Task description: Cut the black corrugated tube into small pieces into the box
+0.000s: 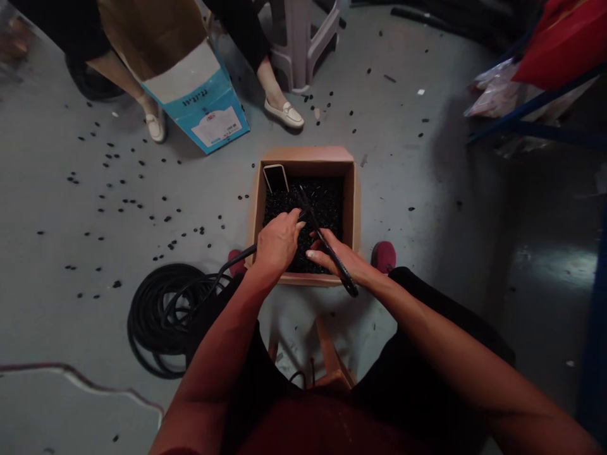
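So, the left hand (277, 243) is clamped around a black cable (241, 254) just above a cardboard box (303, 155), while the right hand (336, 256) lies close beside it, not quite touching. The right fingers (315, 254) press along the same cable's far stretch, though whether they truly grip it is hard to tell. The box sits on the floor (57, 265) at lower centre of the frame, between the person's red shoes (383, 256), and is filled with small black bits (322, 208). A phone (275, 178) leans in its upper left corner. The cable runs left from the hands to a loose coil (165, 316) on the floor, left of the box. More black bits lie scattered across the floor. At upper left, a blue-and-white carton (203, 114) lies tilted beside a co-worker's white loafers (284, 115), near a plastic stool (303, 44) at top centre. A blue rack (535, 120) and a red bag (564, 44) fill the upper right.
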`<state>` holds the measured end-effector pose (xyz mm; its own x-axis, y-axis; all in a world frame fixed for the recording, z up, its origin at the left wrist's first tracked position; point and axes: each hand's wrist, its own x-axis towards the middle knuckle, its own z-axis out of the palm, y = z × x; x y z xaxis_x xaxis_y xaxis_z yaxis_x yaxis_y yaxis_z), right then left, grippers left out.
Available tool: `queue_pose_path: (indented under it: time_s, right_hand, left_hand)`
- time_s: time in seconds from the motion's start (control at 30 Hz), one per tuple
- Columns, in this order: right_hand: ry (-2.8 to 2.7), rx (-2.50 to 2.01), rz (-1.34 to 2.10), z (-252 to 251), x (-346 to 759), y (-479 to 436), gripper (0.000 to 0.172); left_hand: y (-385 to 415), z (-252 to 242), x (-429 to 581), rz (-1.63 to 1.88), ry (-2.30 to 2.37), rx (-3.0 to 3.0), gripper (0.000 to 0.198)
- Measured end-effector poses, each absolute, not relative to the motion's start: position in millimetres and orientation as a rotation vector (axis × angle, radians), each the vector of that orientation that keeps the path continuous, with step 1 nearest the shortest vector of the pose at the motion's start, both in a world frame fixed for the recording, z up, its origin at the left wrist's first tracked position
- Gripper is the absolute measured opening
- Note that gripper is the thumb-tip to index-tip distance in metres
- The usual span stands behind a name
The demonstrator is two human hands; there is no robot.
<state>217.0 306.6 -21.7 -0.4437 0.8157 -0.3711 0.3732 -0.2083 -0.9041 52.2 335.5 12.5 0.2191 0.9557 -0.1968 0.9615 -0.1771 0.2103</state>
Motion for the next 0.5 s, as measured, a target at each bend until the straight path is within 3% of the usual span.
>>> queue_pose_path:
  time_s: [0.23, 0.5]
  right_hand:
    - [-1.574, -1.409, 1.684, -21.3, 213.0, 300.6, 0.026]
    - [-1.389, -1.46, 1.708, -30.5, 204.3, 289.8, 0.015]
  left_hand:
    - [333.8, 14.5, 57.8, -0.071, 1.824, 2.211, 0.031]
    - [332.9, 14.5, 60.7, -0.142, 1.808, 2.166, 0.028]
